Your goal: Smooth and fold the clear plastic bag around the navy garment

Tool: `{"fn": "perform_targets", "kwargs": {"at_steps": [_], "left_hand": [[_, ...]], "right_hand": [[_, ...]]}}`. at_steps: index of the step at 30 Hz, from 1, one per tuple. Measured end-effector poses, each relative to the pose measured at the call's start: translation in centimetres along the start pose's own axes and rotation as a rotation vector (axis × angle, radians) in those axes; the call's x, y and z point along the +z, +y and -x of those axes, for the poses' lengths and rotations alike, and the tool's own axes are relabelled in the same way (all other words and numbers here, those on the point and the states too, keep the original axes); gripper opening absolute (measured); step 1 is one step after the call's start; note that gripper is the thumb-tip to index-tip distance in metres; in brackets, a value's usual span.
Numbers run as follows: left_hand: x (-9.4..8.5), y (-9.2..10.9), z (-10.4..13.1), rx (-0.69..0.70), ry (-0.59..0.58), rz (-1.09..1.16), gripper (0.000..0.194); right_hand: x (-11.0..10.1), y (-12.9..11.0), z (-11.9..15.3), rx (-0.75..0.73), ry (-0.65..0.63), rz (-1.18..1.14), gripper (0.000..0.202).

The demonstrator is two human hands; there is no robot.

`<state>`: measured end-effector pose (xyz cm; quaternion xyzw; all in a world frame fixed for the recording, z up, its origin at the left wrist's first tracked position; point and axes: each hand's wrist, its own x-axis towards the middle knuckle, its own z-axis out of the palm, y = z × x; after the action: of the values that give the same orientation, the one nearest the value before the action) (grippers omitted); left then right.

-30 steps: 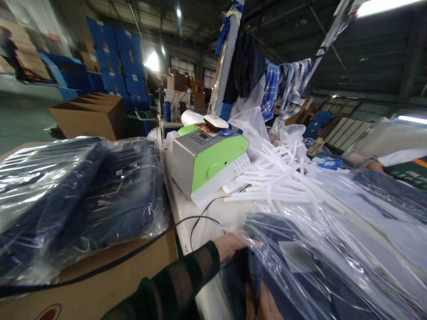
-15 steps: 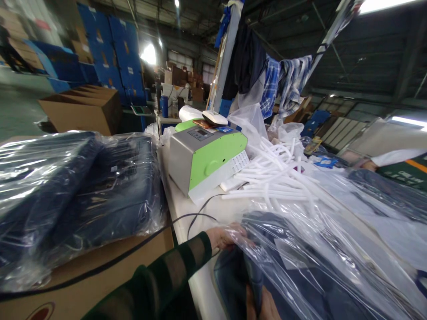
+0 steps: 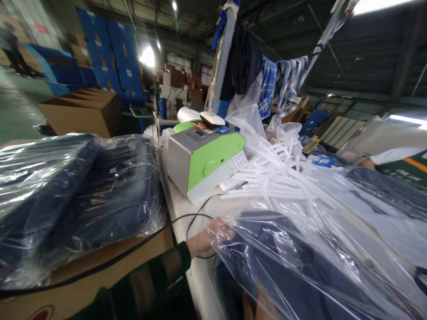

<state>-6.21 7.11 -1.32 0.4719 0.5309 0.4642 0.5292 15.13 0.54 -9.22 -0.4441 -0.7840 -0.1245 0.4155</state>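
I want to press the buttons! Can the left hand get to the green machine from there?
Probably yes. The left hand rests at the plastic bag's edge, and only bare table and a thin black cable lie before the green machine.

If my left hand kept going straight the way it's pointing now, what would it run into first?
The left hand points right and a little away, under the edge of the clear plastic bag. Going straight on, it would likely meet the dark folded garment inside that bag first, though depth under the plastic is hard to judge.
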Motion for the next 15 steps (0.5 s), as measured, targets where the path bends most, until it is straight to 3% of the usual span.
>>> {"fn": "perform_targets", "kwargs": {"at_steps": [6,12,15], "left_hand": [[0.3,-1.1,-0.2,-0.019,0.163,-0.006,0.024],[1.2,0.2,-1.1,-0.054,0.122,0.003,0.030],[1.3,0.8,-0.9,-0.052,0.068,0.040,0.028]], "right_hand": [[0.6,1.1,0.0,-0.318,0.119,0.206,0.039],[0.6,-0.2,-0.6,-0.256,0.115,0.131,0.031],[0.6,-0.2,-0.6,-0.302,0.140,0.119,0.041]]}}
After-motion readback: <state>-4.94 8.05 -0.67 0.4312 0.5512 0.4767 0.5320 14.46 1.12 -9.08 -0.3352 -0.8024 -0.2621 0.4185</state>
